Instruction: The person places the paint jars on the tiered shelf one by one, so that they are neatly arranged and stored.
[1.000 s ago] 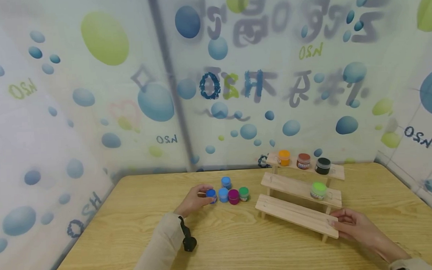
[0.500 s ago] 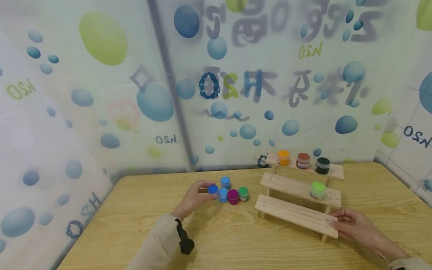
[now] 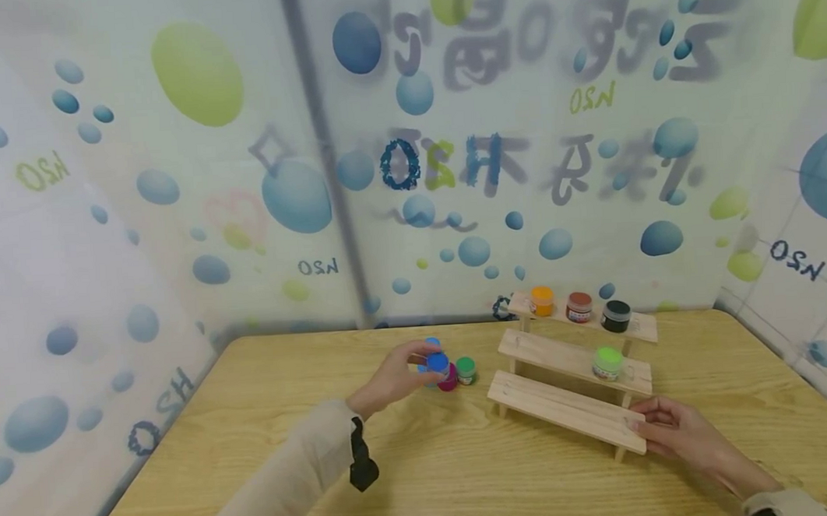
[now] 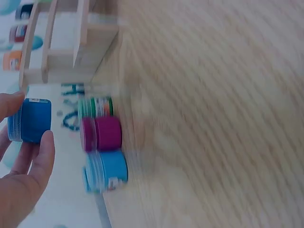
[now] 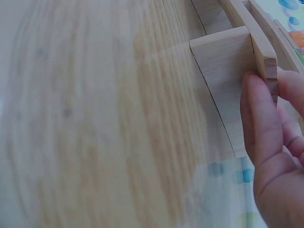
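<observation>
My left hand (image 3: 390, 381) grips a dark blue paint jar (image 3: 438, 366) between thumb and fingers. In the left wrist view the same jar (image 4: 37, 120) is held above the table. Behind it on the table stand a magenta jar (image 3: 449, 380), a green jar (image 3: 465, 370) and two lighter blue jars, partly hidden by the hand in the head view; one light blue jar (image 4: 112, 170) shows clearly in the left wrist view. My right hand (image 3: 685, 435) pinches the right end of the lowest board of a three-step wooden rack (image 3: 565, 412), thumb on top and fingers beneath.
On the rack's top step stand an orange jar (image 3: 542, 302), a reddish-brown jar (image 3: 579, 307) and a black jar (image 3: 616, 317). A light green jar (image 3: 608, 363) sits toward the right of the middle step. A patterned curtain (image 3: 415, 289) hangs behind the table (image 3: 425, 475).
The left hand has lifted the dark blue jar from the left of the group and carried it rightward, in front of the other jars. The right hand stays on the rack.
</observation>
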